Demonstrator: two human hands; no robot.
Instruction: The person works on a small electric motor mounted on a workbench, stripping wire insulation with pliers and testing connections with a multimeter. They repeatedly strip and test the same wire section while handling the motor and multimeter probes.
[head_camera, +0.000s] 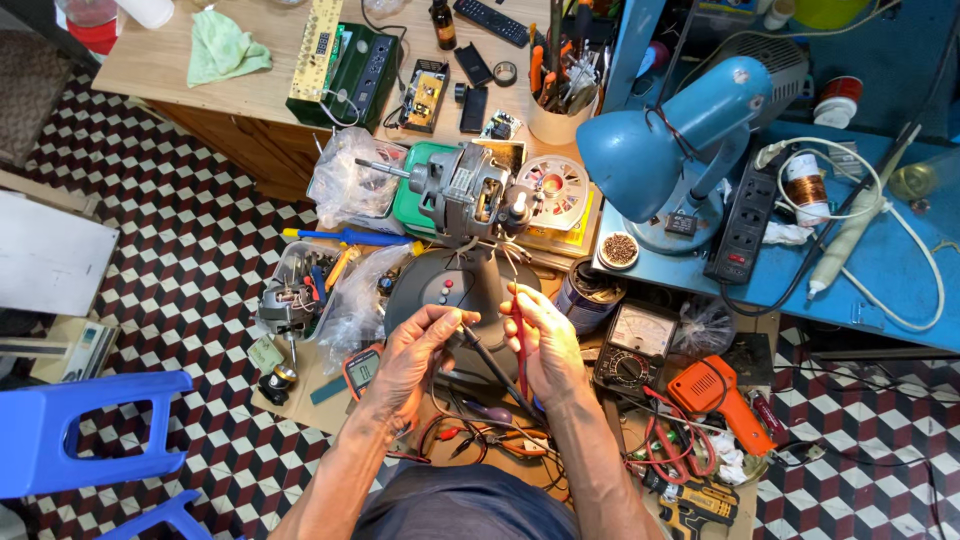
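My left hand (418, 352) pinches a black multimeter probe (490, 362) with thin wires at its tip. In my right hand (545, 345) I hold a red probe (520, 335) upright, its tip among the same wires. The wires hang from a grey fan motor (470, 190) that sits on top of a dark fan stand (445, 285) with red buttons. Both hands hover just in front of the stand base. An analogue multimeter (632, 348) lies to the right of my right hand.
A blue desk lamp (680, 130) and black power strip (742, 225) stand on a blue bench (890, 270) at right. An orange drill-shaped tool (722, 395) lies lower right. A wooden table (250, 90) with circuit boards is behind. A blue plastic stool (80, 430) sits at lower left.
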